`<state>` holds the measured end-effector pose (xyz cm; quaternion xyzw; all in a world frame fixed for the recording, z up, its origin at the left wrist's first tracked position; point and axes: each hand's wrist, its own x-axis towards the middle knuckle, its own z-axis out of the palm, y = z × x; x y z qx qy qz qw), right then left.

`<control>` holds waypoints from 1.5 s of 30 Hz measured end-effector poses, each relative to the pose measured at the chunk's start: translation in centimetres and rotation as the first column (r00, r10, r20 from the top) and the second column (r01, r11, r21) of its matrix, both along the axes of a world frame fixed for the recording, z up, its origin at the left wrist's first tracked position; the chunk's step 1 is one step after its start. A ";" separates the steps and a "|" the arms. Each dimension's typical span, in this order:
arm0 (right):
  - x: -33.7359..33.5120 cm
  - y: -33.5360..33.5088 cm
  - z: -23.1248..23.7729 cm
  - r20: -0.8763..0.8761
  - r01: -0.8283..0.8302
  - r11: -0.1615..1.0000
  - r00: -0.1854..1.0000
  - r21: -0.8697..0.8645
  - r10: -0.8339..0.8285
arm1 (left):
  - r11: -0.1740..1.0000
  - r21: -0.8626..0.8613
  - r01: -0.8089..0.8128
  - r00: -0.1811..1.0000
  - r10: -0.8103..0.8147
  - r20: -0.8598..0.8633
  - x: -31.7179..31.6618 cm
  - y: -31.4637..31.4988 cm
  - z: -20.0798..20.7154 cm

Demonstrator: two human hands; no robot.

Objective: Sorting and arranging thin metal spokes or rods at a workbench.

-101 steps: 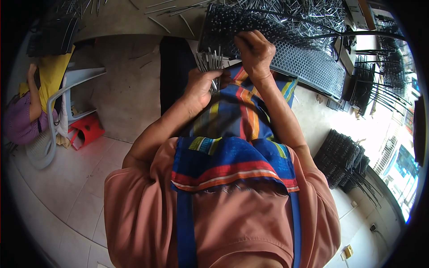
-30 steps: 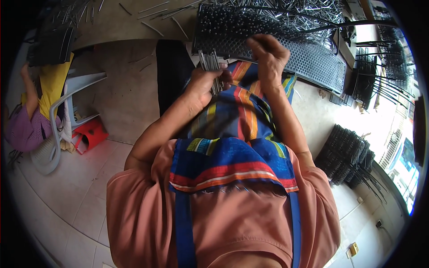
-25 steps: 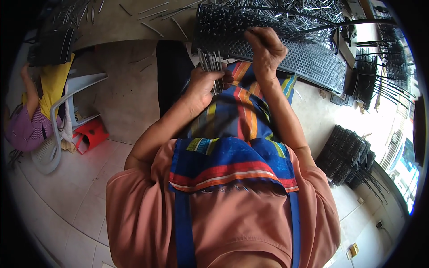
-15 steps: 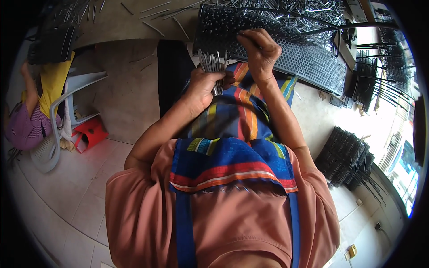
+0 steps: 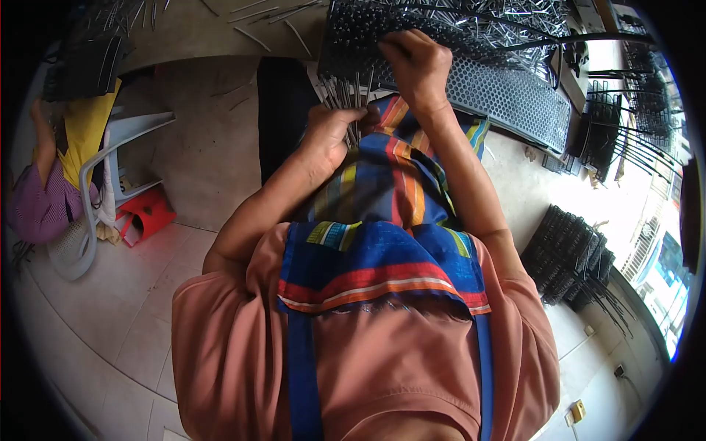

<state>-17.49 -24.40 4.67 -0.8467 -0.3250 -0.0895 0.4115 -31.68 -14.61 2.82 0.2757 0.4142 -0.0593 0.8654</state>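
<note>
My left hand grips a bundle of thin metal rods above my lap, their tips sticking up past the fingers. Over the near side of a dark perforated plate, my right hand is closed with its fingertips pinched together. Whatever those fingertips hold is too small or hidden to make out. Many dark pegs or rod ends stand in the plate's left part, just beyond the right hand; its right part shows bare holes.
A heap of loose metal rods lies behind the plate. More rods are scattered on the table. Stacked black wire racks stand on the floor at right. Another person in purple sits at left beside a grey chair and red box.
My right hand has moved slightly farther away and to the left over the pegged part of the plate. The left hand keeps its bundle of rods nearly in place.
</note>
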 end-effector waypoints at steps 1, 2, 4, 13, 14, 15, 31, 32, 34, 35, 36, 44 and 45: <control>0.1 0.0 0.1 0.001 0.000 1.000 1.000 0.002 0.000 | 1.000 0.002 0.000 1.000 0.000 0.001 0.0 0.0 0.1; 0.1 -0.1 0.2 0.049 -0.018 0.999 0.999 -0.043 0.020 | 1.000 -0.018 -0.008 1.000 0.008 -0.002 0.0 0.0 0.2; -0.3 -0.5 0.3 0.096 -0.035 0.995 0.994 -0.088 0.044 | 0.999 -0.037 -0.017 1.000 0.017 -0.004 0.0 0.0 0.2; -2.1 -2.0 -0.6 0.071 0.039 0.998 0.997 -0.048 -0.036 | 0.998 -0.029 0.055 0.992 -0.051 0.113 0.4 0.5 0.4; -2.1 -2.4 -0.5 0.071 0.040 0.998 0.997 -0.047 -0.036 | 0.993 0.015 0.116 0.980 -0.117 0.164 0.4 0.6 0.4; -2.2 -2.8 -0.3 -0.322 -0.005 1.000 0.947 -0.001 0.004 | 0.983 0.063 0.174 0.960 -0.183 0.211 0.5 0.7 0.5; -0.5 -3.5 -0.4 -0.231 0.153 0.906 0.971 0.395 -0.063 | 0.972 0.049 0.229 0.966 -0.233 0.112 -1.3 -1.1 -0.2; -0.5 -3.5 -0.2 -0.204 0.128 0.914 0.978 0.384 -0.051 | 0.963 0.072 0.261 0.956 -0.268 0.116 -1.8 -1.1 -0.2; -0.4 -3.0 0.1 -0.176 0.126 0.934 0.982 0.334 -0.069 | 0.952 0.095 0.291 0.946 -0.301 0.119 -2.0 -1.0 -0.1; -0.4 -2.9 0.2 -0.146 0.127 0.951 0.985 0.282 -0.088 | 0.947 0.130 0.295 0.948 -0.307 0.085 -2.0 -0.9 0.1; -0.4 -2.9 0.1 -0.146 0.125 0.951 0.985 0.281 -0.087 | 0.940 0.164 0.299 0.949 -0.311 0.052 -1.9 -0.9 0.3; -0.7 -2.2 0.0 -0.032 0.128 0.988 0.992 0.091 -0.126 | 0.971 0.095 0.217 0.970 -0.226 0.089 -0.6 -0.7 -0.1; -0.8 -2.2 -0.1 -0.032 0.127 0.988 0.992 0.090 -0.124 | 0.973 0.090 0.210 0.974 -0.217 0.069 -0.4 -0.7 -0.1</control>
